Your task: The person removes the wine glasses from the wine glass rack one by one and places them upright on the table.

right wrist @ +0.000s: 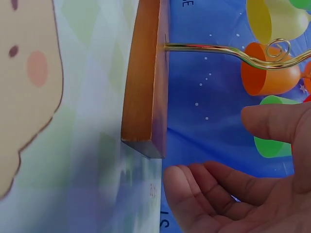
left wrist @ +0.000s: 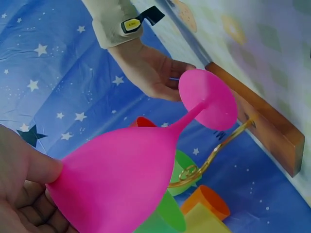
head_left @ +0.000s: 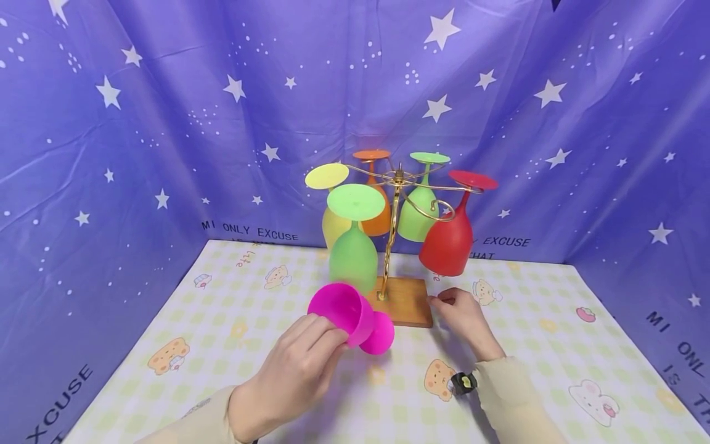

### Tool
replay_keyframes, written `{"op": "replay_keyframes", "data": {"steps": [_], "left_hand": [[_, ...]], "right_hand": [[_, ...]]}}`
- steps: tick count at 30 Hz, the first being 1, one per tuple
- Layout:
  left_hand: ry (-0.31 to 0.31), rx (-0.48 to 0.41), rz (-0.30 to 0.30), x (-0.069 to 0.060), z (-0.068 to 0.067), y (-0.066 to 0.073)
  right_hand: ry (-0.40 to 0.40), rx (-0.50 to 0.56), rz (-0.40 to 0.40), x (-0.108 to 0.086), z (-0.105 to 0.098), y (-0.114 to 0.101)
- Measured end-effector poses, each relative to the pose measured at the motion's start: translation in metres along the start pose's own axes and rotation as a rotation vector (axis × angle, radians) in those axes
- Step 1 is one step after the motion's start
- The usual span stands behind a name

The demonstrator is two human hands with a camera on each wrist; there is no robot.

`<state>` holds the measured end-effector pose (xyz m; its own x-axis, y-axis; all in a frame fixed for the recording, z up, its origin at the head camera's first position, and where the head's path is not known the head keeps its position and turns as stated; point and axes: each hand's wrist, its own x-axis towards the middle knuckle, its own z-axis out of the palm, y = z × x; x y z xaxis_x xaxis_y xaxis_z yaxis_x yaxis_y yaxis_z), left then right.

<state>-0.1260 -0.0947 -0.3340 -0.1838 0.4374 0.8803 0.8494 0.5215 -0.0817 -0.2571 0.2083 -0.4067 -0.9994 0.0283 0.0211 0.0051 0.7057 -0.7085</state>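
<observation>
My left hand [head_left: 294, 364] pinches the rim of a magenta plastic goblet [head_left: 366, 320], thumb outside the bowl. The goblet is tilted, its mouth toward the upper left and its foot [left wrist: 209, 99] toward the lower right in the head view. My right hand [head_left: 460, 317] is beside the right edge of the wooden base [head_left: 413, 302]; in the right wrist view its thumb and loosely bent fingers [right wrist: 177, 187] stand apart with nothing between them. From the gold wire rack [head_left: 392, 234] several goblets hang upside down: yellow [head_left: 333, 225], green [head_left: 354, 256], orange [head_left: 379, 213], light green [head_left: 418, 213] and red [head_left: 448, 243].
An unfilled rack loop [head_left: 444, 213] curls toward the front right, between the red goblet and the post. A checked cloth with cartoon bears covers the table [head_left: 222, 333]. Purple star-patterned curtains [head_left: 183, 123] enclose the back and both sides.
</observation>
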Motion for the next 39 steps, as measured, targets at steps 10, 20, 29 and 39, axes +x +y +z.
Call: {"op": "replay_keyframes", "data": {"steps": [10,20,29,39], "left_hand": [[-0.05,0.026,-0.047,-0.004,-0.01,-0.006],[-0.063,0.052,-0.053,-0.01,-0.016,-0.016],[-0.075,0.073,-0.084,-0.015,-0.02,-0.025],[-0.08,0.134,-0.13,-0.024,-0.027,-0.038]], "right_hand": [[-0.027,-0.001,0.047,0.004,0.011,-0.002],[-0.043,0.004,0.07,0.008,0.019,0.0],[-0.052,-0.008,0.08,0.006,0.023,0.006],[-0.03,-0.057,0.071,0.006,0.026,0.005]]}}
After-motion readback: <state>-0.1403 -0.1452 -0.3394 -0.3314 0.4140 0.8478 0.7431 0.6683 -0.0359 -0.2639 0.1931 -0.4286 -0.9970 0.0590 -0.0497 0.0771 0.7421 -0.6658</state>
